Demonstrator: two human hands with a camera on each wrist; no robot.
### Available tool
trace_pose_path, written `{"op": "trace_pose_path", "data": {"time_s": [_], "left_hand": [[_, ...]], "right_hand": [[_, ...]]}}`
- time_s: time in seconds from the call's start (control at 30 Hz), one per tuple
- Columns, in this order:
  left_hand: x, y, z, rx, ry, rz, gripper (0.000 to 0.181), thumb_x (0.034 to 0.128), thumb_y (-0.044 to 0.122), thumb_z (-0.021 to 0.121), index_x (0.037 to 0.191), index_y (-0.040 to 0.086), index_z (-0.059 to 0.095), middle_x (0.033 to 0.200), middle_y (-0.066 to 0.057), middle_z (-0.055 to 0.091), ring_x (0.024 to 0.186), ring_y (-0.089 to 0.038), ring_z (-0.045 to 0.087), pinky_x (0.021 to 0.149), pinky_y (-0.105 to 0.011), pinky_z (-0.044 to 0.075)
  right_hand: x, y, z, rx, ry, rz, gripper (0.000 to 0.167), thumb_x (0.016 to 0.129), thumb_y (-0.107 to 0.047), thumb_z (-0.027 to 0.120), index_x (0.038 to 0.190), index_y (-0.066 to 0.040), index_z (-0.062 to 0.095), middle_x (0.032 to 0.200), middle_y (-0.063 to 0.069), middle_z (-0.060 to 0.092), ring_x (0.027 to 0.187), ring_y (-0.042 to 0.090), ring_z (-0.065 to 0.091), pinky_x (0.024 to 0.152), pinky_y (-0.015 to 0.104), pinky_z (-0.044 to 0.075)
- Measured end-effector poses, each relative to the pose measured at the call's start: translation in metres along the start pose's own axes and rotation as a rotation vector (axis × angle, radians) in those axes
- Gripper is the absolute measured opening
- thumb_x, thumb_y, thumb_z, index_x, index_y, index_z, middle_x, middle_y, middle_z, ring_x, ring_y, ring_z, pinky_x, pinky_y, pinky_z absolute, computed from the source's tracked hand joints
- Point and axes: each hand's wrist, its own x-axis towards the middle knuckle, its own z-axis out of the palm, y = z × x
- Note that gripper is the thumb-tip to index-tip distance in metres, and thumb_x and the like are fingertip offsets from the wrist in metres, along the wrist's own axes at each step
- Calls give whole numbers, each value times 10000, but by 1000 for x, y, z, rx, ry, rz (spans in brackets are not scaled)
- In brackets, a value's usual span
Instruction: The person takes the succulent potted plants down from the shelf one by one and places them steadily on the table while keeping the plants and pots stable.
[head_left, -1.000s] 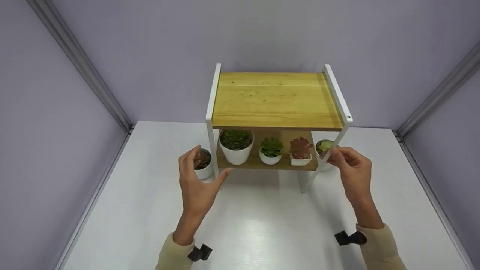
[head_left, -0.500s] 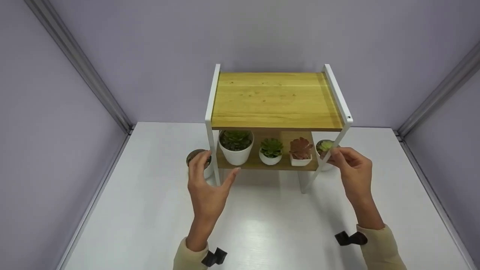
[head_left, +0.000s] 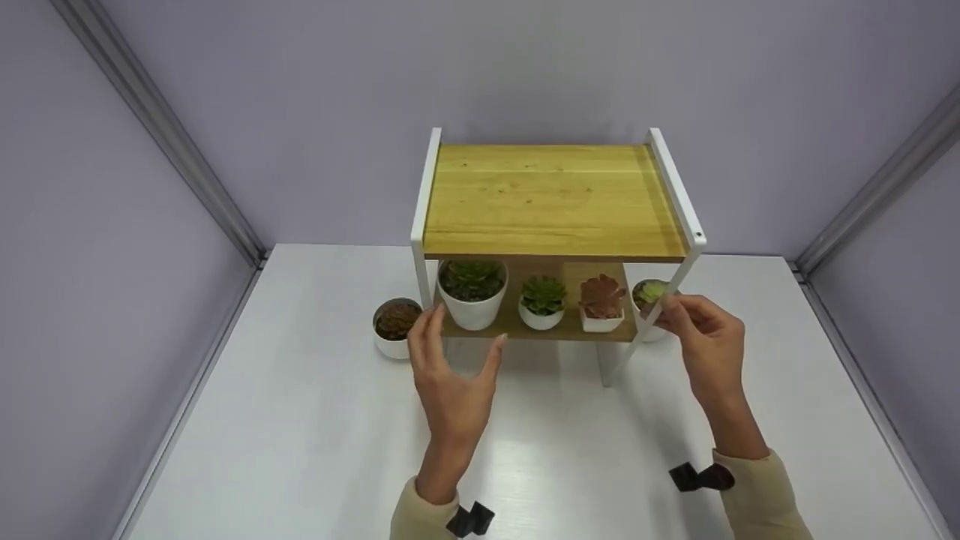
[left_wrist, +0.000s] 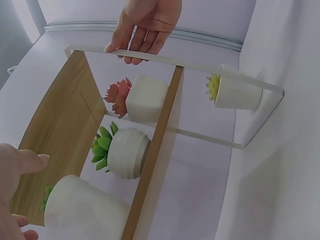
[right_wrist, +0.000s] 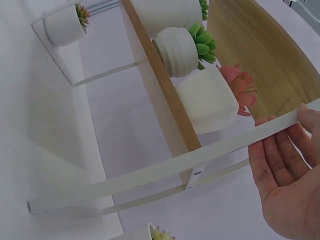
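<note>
A two-tier wooden plant shelf point(head_left: 555, 199) with a white frame stands in the middle. My right hand point(head_left: 709, 345) pinches its right front leg between thumb and fingers, as the right wrist view point(right_wrist: 295, 175) shows too. My left hand point(head_left: 454, 394) is in front of the lower board's left end, thumb and fingers spread wide, holding nothing. Just beyond it on that board sits the largest white pot point(head_left: 474, 313) with a green plant. To its right are a small round pot with a green succulent point(head_left: 542, 295) and a square pot with a red succulent point(head_left: 601, 296).
On the white table point(head_left: 300, 420), a white pot with a brownish plant point(head_left: 397, 322) stands left of the shelf. Another pot with a yellow-green succulent point(head_left: 649, 292) stands at the right, partly behind the leg. Pale walls point(head_left: 345, 135) enclose the back and sides.
My left hand has moved right, from beside the brownish plant's pot to in front of the largest pot, uncovering the former. My right hand stays on the shelf leg.
</note>
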Motion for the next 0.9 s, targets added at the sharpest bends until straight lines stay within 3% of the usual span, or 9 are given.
{"op": "trace_pose_path", "data": {"time_s": [0.2,0.4,0.6,0.9], "left_hand": [[-5,0,18,85,101,36,787,858,215,896,1489,-44,503,1450,-254,485,1392,-403,499,1104,-599,499],[-8,-5,32,147,137,64,851,834,251,917,1502,-43,479,1463,-267,485,1408,-397,491,1104,-561,516],[-13,-5,42,162,152,19,854,840,227,911,1516,-32,460,1496,-258,473,1419,-403,493,1085,-564,528],[-10,2,54,166,156,-72,903,873,196,877,1576,-42,362,1570,-271,414,1462,-420,453,1110,-587,496]], "right_hand": [[0,0,-1,10,-3,-4,192,1008,-58,692,1044,126,736,921,58,810,872,181,790,849,269,640],[-1,0,-1,7,-3,5,197,1011,-68,692,1056,118,742,931,59,812,869,189,793,847,273,641],[-2,1,-2,-11,-10,11,200,1019,-73,682,1063,112,745,928,51,815,863,166,793,849,268,640],[-1,1,-2,20,-11,-1,202,1017,-59,680,1058,130,737,920,53,810,849,144,788,842,270,642]]}}
